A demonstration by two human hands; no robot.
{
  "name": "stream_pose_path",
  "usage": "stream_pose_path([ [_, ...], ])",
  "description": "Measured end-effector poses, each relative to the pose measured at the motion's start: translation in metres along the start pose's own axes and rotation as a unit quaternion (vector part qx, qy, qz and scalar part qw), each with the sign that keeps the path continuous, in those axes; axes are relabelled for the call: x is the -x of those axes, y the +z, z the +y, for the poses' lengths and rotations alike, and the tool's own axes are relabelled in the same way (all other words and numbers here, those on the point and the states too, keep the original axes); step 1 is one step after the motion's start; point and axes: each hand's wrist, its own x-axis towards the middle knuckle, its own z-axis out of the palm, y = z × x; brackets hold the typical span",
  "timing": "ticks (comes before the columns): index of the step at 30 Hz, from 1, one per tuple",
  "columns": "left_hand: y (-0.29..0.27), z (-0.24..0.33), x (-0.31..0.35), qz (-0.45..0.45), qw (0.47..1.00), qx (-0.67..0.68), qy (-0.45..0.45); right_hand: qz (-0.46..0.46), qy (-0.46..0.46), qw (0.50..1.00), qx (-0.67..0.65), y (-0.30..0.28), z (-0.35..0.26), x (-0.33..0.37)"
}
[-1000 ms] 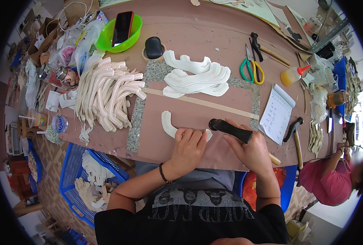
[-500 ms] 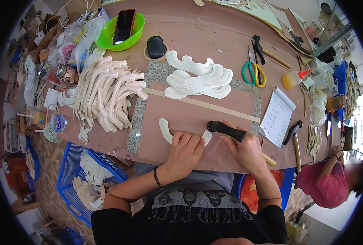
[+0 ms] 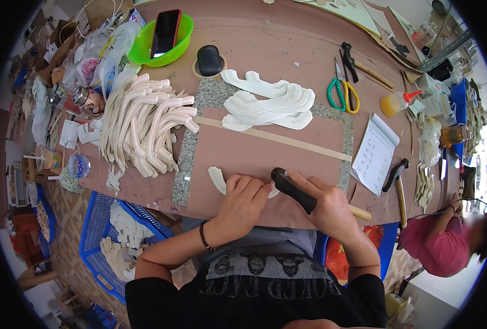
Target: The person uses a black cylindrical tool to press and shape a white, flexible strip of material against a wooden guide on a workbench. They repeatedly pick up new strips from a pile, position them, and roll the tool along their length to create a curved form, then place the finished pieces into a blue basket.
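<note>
My left hand [image 3: 242,200] has its fingers pressed together on a curved white strip [image 3: 217,180] on the brown board [image 3: 221,148]. One end of the strip sticks out to the left; its middle is hidden under my fingers. My right hand [image 3: 331,209] grips a hammer [image 3: 294,191] with a dark head and a wooden handle [image 3: 360,213]. The hammer head is over the strip's right end, close to my left fingertips; whether it touches cannot be told. Beyond the hands lies a stack of curved white pieces [image 3: 271,104].
A large heap of pale strips [image 3: 145,126] lies left, near a green bowl [image 3: 169,46] holding a phone. Scissors [image 3: 337,90], a notepad [image 3: 375,151], a glue bottle [image 3: 397,103] and another hammer [image 3: 398,186] lie right. Blue baskets [image 3: 103,219] stand below the edge. A person in red [image 3: 435,241] sits far right.
The hammer head has moved slightly left and nearer to my left fingers. The curved strip has shifted, its left end now lower and less of its right end showing.
</note>
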Motion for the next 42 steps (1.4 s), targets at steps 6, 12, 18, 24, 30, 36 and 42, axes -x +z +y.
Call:
stream_pose_path([
  [6,0.000,-0.002,0.006,-0.014,1.000,0.012,0.018,0.062,0.030,0.997,0.022,-0.005,0.005,-0.005],
  [12,-0.009,-0.006,-0.001,-0.048,0.992,-0.050,0.105,0.047,-0.044,0.998,-0.009,0.005,0.011,0.000],
  [18,-0.021,-0.017,-0.008,-0.146,0.984,-0.003,0.105,0.047,-0.049,0.998,-0.016,0.001,-0.001,0.004],
  [24,-0.002,-0.013,-0.006,-0.076,0.989,0.121,-0.040,0.089,0.015,0.996,0.028,-0.007,0.015,0.000],
  [30,0.040,0.012,-0.027,0.006,0.998,-0.026,-0.050,0.070,0.023,0.997,-0.016,-0.006,0.031,-0.006],
  [36,0.020,0.012,-0.025,-0.034,0.987,-0.148,0.056,0.121,0.024,0.992,-0.019,-0.005,0.021,-0.002],
  [42,0.007,0.017,-0.011,-0.060,0.976,-0.196,0.074,0.091,0.054,0.994,0.035,-0.004,0.017,-0.005],
])
